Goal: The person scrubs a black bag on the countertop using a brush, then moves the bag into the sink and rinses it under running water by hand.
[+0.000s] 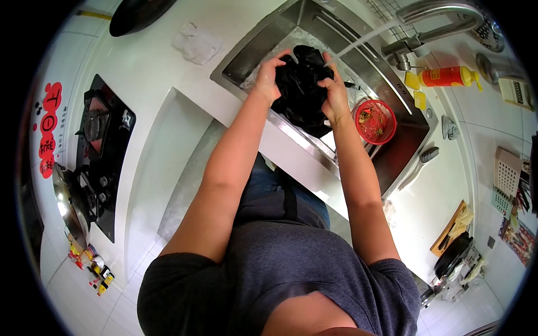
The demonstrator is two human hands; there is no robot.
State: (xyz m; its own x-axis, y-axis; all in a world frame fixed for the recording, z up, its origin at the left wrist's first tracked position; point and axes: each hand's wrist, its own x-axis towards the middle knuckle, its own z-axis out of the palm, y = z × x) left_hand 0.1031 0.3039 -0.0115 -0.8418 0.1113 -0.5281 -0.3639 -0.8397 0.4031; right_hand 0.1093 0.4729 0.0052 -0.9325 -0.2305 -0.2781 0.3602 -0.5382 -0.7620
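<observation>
A bunched, glossy black cloth (302, 92) hangs over the steel sink (246, 53); whether it is a garment or a bag I cannot tell. My left hand (270, 75) grips its left side, with the fingers curled around the edge. On the other side my right hand (335, 92) is closed on the cloth, thumb toward the middle. Water streams from the tap (440, 25) at the upper right and reaches the cloth near my right hand. Behind the cloth, wet and foamy-looking water shows in the basin.
A red strainer basket (390, 112) with food scraps sits in the sink's right part. Beyond the rim stand a yellow-and-red bottle (445, 77) and yellow sponges (412, 81). A brush (428, 155) lies on the right counter, a white cloth (196, 43) on the left, near a gas stove (103, 151).
</observation>
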